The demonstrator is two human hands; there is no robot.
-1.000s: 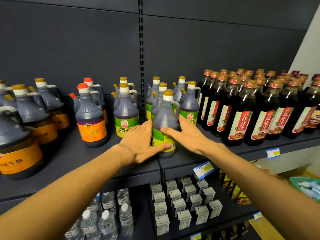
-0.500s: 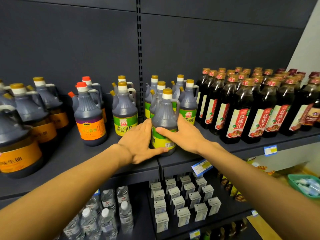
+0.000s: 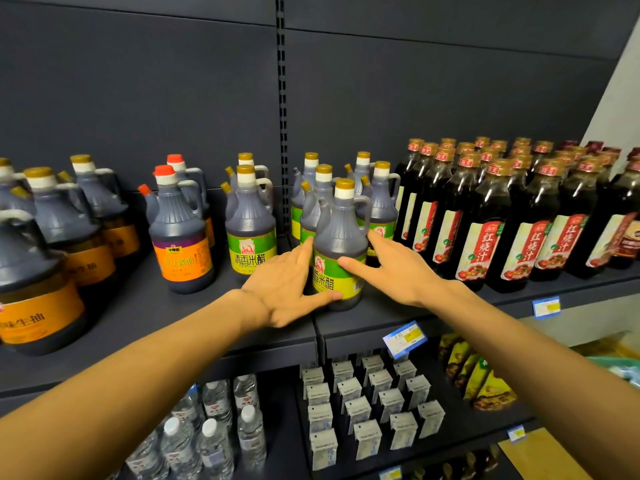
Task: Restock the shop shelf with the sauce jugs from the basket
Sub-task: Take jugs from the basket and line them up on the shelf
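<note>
Both bare arms are reaching forward and up, converging toward the middle. The left hand (image 3: 287, 289) is lying palm inward, fingers (image 3: 304, 252) straight, thumb stretching out to the right. The right hand (image 3: 398, 271) is mirroring it, fingers extended, thumb pointing left. Neither one is curling or pinching anything.

Dark shelf (image 3: 398, 317) under jugs (image 3: 340, 237), bottles (image 3: 491, 220)

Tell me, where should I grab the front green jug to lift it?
Grab the green jug by the loop handle on its right shoulder, coming from the right. It stands upright, the handle faces that way, and other jugs crowd close behind and to its left.
</note>
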